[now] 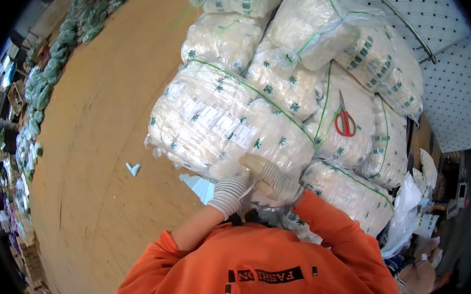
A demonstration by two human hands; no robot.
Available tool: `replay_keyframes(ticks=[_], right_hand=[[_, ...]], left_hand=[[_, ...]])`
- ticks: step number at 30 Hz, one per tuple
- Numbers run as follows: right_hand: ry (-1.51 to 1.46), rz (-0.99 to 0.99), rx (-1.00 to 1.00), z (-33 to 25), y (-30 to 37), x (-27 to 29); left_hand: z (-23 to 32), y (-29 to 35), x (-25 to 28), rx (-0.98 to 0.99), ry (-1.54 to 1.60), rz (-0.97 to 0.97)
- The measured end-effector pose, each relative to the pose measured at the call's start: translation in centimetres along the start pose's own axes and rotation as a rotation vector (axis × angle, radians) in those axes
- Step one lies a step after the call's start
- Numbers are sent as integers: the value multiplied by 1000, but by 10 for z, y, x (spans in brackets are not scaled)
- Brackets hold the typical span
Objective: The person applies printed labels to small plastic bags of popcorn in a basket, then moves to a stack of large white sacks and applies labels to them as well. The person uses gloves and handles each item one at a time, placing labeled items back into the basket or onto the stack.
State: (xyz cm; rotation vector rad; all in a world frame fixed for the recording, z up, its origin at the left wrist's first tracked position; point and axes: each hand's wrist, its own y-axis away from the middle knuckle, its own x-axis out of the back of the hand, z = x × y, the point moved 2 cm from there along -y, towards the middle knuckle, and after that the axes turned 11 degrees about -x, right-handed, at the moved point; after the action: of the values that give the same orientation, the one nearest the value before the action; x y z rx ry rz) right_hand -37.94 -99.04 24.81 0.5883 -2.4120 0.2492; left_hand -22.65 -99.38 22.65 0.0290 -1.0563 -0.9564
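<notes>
Both my hands wear pale gloves with grey-striped cuffs and meet at the near edge of a large clear plastic bag (182, 134) of white contents. My left hand (232, 194) has its fingers curled in, and what they grip is hidden. Beside it, a pale blue sheet (197, 187) sticks out from under the bag's near edge. Stretched out together, the fingers of my right hand (271, 178) lie against the bag, close to the left fingertips. Several white printed labels (211, 117) are stuck in a row on the bag, and a green strap (268, 101) crosses it.
Red-handled scissors (345, 123) rest on another strapped bag to the right. More bags (306, 22) are piled behind. A folded light blue scrap (132, 169) lies on the brown floor (99, 102). Green bundles (37, 85) line the far left, and a dotted white panel (452, 91) stands right.
</notes>
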Motion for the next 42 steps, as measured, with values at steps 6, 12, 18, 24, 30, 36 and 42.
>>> replay_keyframes(ticks=[6, 12, 18, 24, 30, 36, 42], right_hand=[[-152, 118, -285, 84, -34, 58], [75, 86, -241, 89, -32, 53], [724, -2, 208, 85, -19, 27], [855, 8, 105, 35, 15, 24], [47, -239, -52, -40, 34, 1], [-749, -308, -431, -46, 39, -19], [-1084, -234, -415, -105, 39, 17]], left_hand=[[2, 2, -14, 18, -17, 126], [2, -2, -36, 120, 84, 209], [4, -1, -29, 58, 37, 221], [-11, 42, 7, 67, 556, 488], [38, 97, 40, -35, 1066, 841], [39, 141, 18, -67, 1045, 1175], [23, 156, -25, -264, 844, 825]])
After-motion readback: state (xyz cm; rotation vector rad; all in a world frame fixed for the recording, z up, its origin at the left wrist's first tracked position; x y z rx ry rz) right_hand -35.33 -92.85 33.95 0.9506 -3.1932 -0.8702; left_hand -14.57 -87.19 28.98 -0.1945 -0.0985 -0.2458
